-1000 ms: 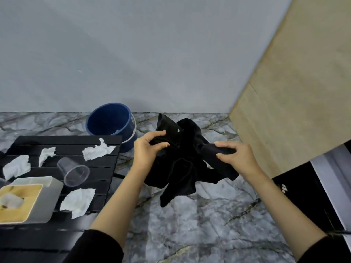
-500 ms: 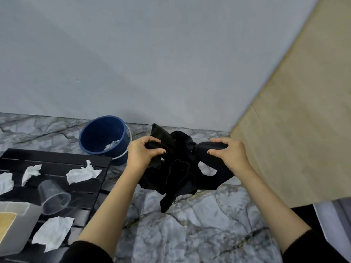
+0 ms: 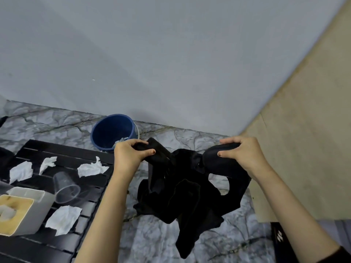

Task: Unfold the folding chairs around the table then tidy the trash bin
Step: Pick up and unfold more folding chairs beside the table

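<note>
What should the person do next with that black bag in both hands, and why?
Probably pull the two gripped edges apart to open the black bag: the left hand and right hand each grip a part of it, yet it hangs crumpled, and the blue bin behind shows bare walls inside.

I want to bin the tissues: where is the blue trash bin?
Head view, left of centre: the blue trash bin stands on the floor by the wall, just past the black table, behind the left hand.
</note>
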